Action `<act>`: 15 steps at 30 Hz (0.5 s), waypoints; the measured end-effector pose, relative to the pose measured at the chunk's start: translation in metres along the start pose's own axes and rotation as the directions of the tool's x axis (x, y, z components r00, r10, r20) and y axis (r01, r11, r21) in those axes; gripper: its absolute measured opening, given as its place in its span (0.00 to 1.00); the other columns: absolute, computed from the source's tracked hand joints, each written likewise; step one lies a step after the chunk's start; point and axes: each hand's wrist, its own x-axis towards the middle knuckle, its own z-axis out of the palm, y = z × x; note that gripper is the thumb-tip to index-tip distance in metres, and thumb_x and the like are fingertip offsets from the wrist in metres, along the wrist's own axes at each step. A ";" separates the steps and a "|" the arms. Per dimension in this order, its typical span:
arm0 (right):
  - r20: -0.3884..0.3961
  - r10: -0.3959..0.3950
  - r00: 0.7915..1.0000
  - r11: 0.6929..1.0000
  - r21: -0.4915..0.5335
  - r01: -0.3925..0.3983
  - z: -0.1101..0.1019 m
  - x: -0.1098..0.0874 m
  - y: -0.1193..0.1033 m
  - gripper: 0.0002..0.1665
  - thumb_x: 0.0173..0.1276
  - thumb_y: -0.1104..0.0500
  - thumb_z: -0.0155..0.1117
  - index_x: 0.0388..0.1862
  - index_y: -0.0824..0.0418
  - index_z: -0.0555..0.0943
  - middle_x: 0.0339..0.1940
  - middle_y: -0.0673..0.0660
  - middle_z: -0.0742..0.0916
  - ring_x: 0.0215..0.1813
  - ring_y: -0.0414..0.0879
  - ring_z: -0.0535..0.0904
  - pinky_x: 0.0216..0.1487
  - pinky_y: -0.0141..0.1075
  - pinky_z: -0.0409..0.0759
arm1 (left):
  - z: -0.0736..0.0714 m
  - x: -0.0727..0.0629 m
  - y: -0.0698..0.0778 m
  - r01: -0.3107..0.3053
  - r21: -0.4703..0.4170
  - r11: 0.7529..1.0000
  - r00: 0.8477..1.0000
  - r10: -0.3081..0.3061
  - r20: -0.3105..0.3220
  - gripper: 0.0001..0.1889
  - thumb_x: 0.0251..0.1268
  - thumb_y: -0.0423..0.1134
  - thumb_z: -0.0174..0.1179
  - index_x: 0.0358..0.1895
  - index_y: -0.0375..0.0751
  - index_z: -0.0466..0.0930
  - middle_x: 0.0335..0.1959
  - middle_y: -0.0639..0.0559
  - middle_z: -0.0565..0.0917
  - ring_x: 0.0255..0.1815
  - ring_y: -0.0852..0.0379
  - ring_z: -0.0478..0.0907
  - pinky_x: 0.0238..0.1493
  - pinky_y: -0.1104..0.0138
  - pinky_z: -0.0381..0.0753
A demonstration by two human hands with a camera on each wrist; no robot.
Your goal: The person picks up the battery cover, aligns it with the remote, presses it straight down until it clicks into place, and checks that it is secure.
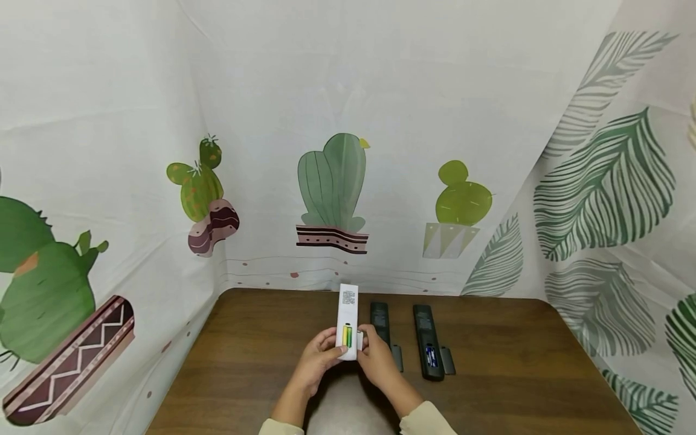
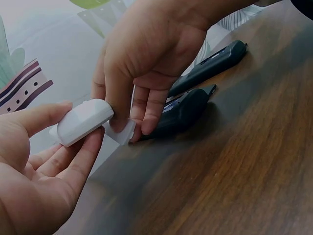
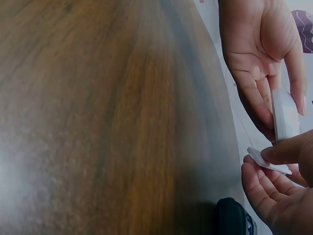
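My left hand (image 1: 316,360) grips a white remote control (image 1: 348,305) by its lower end, thumb on the near face and fingers beneath. Its battery bay faces up, with green-and-yellow batteries (image 1: 347,336) lying in it. In the left wrist view the white remote's rounded end (image 2: 85,121) shows between thumb and fingers. Beside it, my right hand (image 1: 376,356) pinches a small white battery cover (image 3: 268,161) between thumb and fingers. That cover (image 2: 120,132) is held close along the remote's right side, off the bay.
Right of my hands, two black remotes lie face down on the wooden table (image 1: 505,362). The farther-right black remote (image 1: 425,329) shows blue batteries, its cover (image 1: 447,360) beside it. The other black remote (image 1: 380,317) is partly behind my right hand, with a cover (image 1: 397,356) alongside.
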 end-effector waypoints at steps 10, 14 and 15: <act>-0.018 -0.024 1.000 1.000 -0.014 0.024 -0.005 -0.003 0.001 0.29 0.63 0.70 0.63 0.63 0.67 0.70 0.35 0.56 0.84 0.33 0.37 0.77 0.33 0.27 0.77 | 0.003 -0.001 -0.001 0.012 -0.023 1.000 0.999 -0.011 0.036 0.37 0.63 0.31 0.66 0.73 0.29 0.61 0.65 0.35 0.76 0.48 0.56 0.84 0.51 0.63 0.85; -0.036 -0.039 0.999 0.999 0.019 0.040 -0.008 -0.003 0.003 0.28 0.64 0.71 0.63 0.63 0.66 0.70 0.35 0.57 0.84 0.32 0.38 0.78 0.33 0.27 0.77 | 0.004 -0.001 0.000 0.016 -0.042 0.999 0.999 -0.014 0.046 0.37 0.63 0.30 0.66 0.74 0.29 0.60 0.66 0.33 0.75 0.48 0.55 0.84 0.52 0.62 0.85; -0.039 -0.044 0.998 0.999 0.029 0.045 -0.009 -0.002 0.003 0.28 0.64 0.71 0.63 0.63 0.66 0.70 0.35 0.57 0.84 0.32 0.39 0.78 0.33 0.27 0.77 | 0.005 -0.001 0.000 0.015 -0.045 0.999 0.999 -0.013 0.048 0.37 0.63 0.30 0.66 0.74 0.29 0.60 0.67 0.33 0.74 0.48 0.55 0.84 0.52 0.62 0.85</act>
